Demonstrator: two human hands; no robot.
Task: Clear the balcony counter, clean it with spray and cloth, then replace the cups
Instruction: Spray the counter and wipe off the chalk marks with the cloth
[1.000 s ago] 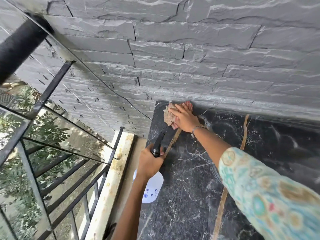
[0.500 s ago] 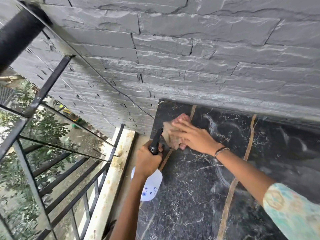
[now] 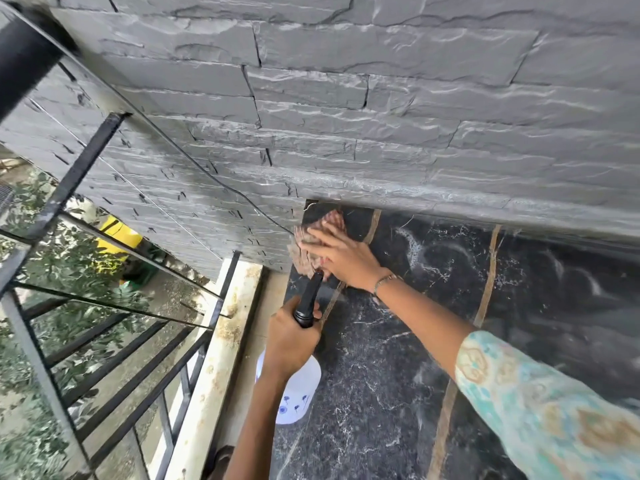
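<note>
Presently the right hand (image 3: 341,256) lies flat, fingers spread, pressing the cloth (image 3: 313,249) onto the counter (image 3: 398,375) at the far-left corner, about 11 o'clock from the counter's centre, against the wall (image 3: 346,116). Cloth: soft, light, bunches readily; judged best driven by flat-palm pressure, not a pinch. It sits under and beyond the fingertips, at 10 o'clock from the palm. The left hand (image 3: 289,344) is closed around the bottle (image 3: 294,393) neck; the nozzle points to 12 o'clock, just short of the cloth. Bottle: light plastic, possibly slippery when wet; grip at the neck. No cups are visible.
</note>
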